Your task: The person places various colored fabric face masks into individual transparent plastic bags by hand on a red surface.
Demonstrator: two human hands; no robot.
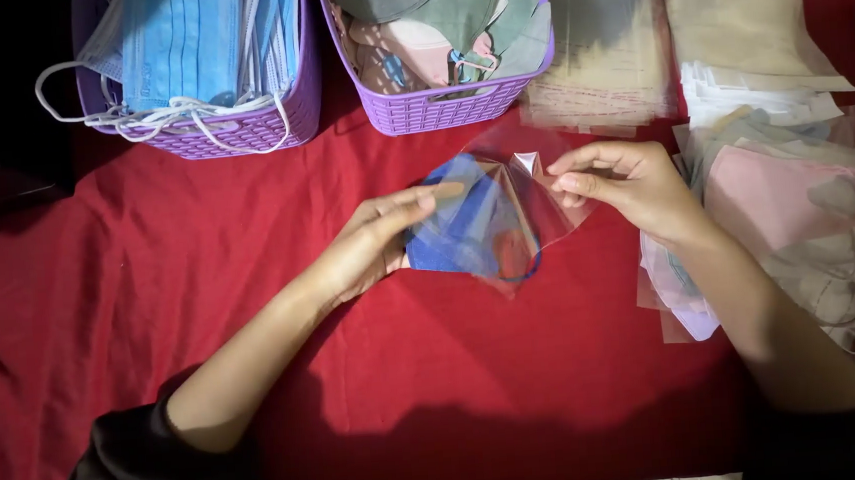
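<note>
The left hand [373, 244] is half closed, its thumb and fingers pinching the left side of a blue face mask [462, 230] that sits partly inside a clear plastic sleeve [535, 197]. The right hand [624, 184] is curled, with fingertips nipping the sleeve's right edge and holding its mouth spread. Mask and sleeve are held just above the red cloth [102, 323], near the middle of the table and a little toward its far edge.

Along the far edge stand two purple plastic baskets. The left basket [269, 131] is packed with pale blue pleated masks, their white ear loops spilling over the rim. The right basket [438, 109] holds folded masks in grey, green and pink. Just beside it, toward the far right corner, lies a stack of empty clear sleeves [601, 67], and beyond that a beige flat pile [737, 8]. Along the right edge, under and beside the right wrist, is a heap of bagged masks [796, 204], pink and grey ones showing through the plastic. Black sleeves cover both forearms at the near edge.
</note>
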